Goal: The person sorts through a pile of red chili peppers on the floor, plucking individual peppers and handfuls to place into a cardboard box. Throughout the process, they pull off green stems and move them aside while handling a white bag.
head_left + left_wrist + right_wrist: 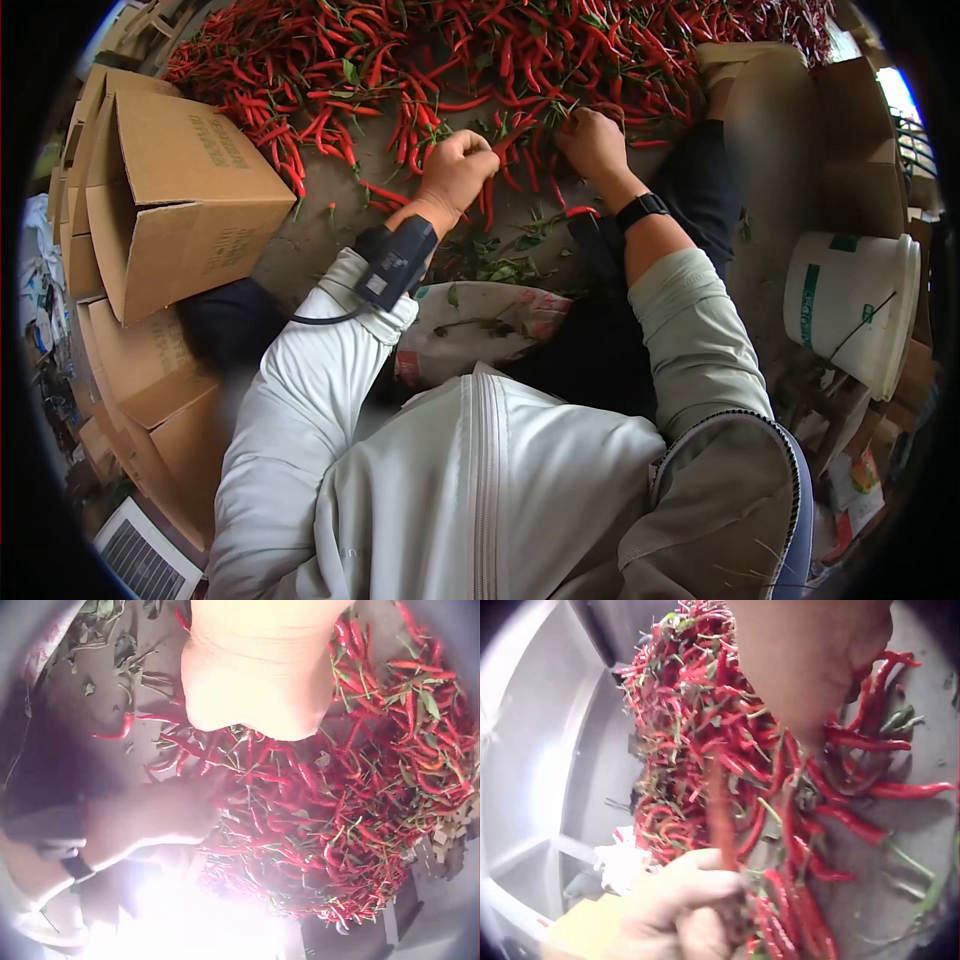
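My left hand [455, 178] grips red chili peppers [787, 911], seen from the right wrist. One blurred chili [721, 814] sticks up past its thumb, while others hang beside the fingers. My right hand [597, 150] is a short way to the right, bent down over the near edge of the pile. Seen from its own wrist, its fingers point down among chilies and green stems; I cannot tell whether they pinch one. A large heap of red chilies [560, 50] with green stems and leaves spreads beyond both hands.
Loose leaves [510, 268] and stray chilies lie on the floor before me. A whitish sack [460, 345] sits between my legs. Cardboard boxes [200, 160] stand at left, a white bucket [850, 305] at right. Another person's shoe [735, 52] shows by the heap.
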Demonstrator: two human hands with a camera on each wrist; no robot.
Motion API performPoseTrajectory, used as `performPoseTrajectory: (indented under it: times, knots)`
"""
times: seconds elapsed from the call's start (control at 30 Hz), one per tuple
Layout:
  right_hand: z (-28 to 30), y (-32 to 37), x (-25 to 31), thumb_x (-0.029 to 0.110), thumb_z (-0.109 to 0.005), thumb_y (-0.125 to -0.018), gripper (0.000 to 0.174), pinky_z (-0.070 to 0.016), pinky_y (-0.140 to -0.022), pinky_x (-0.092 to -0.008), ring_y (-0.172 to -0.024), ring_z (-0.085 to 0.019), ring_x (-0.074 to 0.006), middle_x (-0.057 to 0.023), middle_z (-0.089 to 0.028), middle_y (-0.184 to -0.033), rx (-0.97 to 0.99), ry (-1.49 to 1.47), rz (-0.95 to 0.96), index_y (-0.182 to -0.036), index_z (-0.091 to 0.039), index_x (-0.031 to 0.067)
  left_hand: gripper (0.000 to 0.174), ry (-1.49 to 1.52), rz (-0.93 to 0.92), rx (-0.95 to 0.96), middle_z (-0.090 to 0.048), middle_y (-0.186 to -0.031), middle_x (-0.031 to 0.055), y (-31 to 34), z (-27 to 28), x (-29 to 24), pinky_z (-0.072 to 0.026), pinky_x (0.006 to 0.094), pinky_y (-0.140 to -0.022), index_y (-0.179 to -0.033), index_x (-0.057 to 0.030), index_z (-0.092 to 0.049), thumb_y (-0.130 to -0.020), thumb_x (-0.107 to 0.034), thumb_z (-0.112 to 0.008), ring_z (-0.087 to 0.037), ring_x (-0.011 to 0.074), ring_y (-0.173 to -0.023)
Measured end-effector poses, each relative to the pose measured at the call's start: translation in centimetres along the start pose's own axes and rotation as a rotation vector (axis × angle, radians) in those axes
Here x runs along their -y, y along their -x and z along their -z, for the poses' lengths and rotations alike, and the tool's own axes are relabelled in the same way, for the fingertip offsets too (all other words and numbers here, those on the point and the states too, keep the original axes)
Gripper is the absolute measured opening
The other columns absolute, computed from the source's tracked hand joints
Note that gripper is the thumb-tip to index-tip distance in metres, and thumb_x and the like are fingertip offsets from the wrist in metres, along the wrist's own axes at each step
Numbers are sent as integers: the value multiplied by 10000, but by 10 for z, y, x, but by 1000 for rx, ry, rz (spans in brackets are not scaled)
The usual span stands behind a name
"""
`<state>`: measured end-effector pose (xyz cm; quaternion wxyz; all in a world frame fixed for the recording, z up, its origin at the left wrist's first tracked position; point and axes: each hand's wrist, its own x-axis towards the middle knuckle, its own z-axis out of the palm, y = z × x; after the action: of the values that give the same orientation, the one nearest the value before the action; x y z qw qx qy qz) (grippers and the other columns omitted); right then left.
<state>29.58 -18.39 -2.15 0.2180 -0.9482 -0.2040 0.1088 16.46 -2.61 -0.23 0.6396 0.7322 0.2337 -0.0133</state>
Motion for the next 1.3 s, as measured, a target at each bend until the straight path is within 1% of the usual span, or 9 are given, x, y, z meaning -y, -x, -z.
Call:
performPoseTrajectory:
  times: [0.17, 0.37, 0.57, 0.7, 0.8, 0.9, 0.97, 1.1, 1.3]
  knots:
    - [36, 10, 4, 275, -642, -643, 326, -458, -735, -403, -843, -568, -340, -176, -596, -853, 70, -55, 70, -853, -589, 32, 94, 454, 74, 36, -547, -734, 27, -23, 5, 9, -396, 240, -556, -810, -63, -475, -717, -50, -472, -514, 112, -620]
    - [48, 43, -8, 108, -576, -650, 140, -484, -602, -391, -720, -613, -268, -96, -622, -743, 359, 427, 511, -784, -612, 88, 293, -770, -110, -64, -622, -852, 114, -32, -23, -2, -463, 405, -695, -922, -89, -598, -686, -261, -628, -590, 302, -829]
    - [18, 67, 0, 97, -578, -647, 136, -496, -642, -375, -764, -618, -267, -99, -634, -790, 524, 597, 443, -769, -637, 79, 230, -835, -90, -39, -620, -814, 119, -31, -21, 0, -459, 398, -683, -838, -76, -579, -689, -248, -615, -592, 299, -803]
    - [33, 56, -1, 111, -584, -627, 210, -482, -687, -385, -788, -600, -298, -129, -623, -791, 507, 324, 520, -829, -623, 68, 101, -329, -190, -97, -574, -669, 78, -22, -5, 5, -435, 314, -601, -766, -49, -541, -702, -127, -531, -580, 199, -653]
    - [43, 50, 8, 129, -587, -618, 253, -474, -702, -395, -800, -592, -306, -145, -616, -799, 411, 135, 356, -864, -613, 73, 47, 649, 147, -49, -503, -634, 10, -7, 3, -2, -401, 273, -540, -783, -70, -518, -744, -85, -495, -494, 120, -553]
    - [33, 37, 9, 134, -587, -639, 241, -470, -702, -386, -821, -587, -278, -115, -610, -805, 237, 191, 353, -878, -619, 115, 79, 731, 239, 74, -463, -608, 1, -9, 9, 9, -368, 250, -504, -811, -47, -519, -737, -42, -493, -441, 96, -516]
    - [12, 30, -3, 124, -581, -669, 231, -468, -698, -368, -832, -575, -259, -71, -593, -834, 165, 183, 664, -892, -630, 156, 134, 427, 174, 61, -482, -629, -5, -2, 6, 2, -365, 242, -484, -844, -10, -567, -732, -9, -493, -444, 93, -519]
    - [3, 41, 6, 108, -564, -694, 203, -465, -697, -357, -838, -561, -252, -44, -566, -855, 206, 288, 602, -873, -632, 176, 232, -680, -247, 78, -625, -820, 103, -4, -11, 5, -461, 331, -632, -885, -95, -632, -685, -30, -533, -603, 262, -749]
    - [2, 38, -5, 92, -570, -677, 149, -466, -686, -378, -804, -562, -270, -61, -555, -848, 162, 235, 686, -818, -607, 121, 260, -1027, -285, 185, -605, -897, 132, -5, -26, 10, -463, 416, -718, -930, -112, -593, -699, -31, -508, -568, 329, -870]
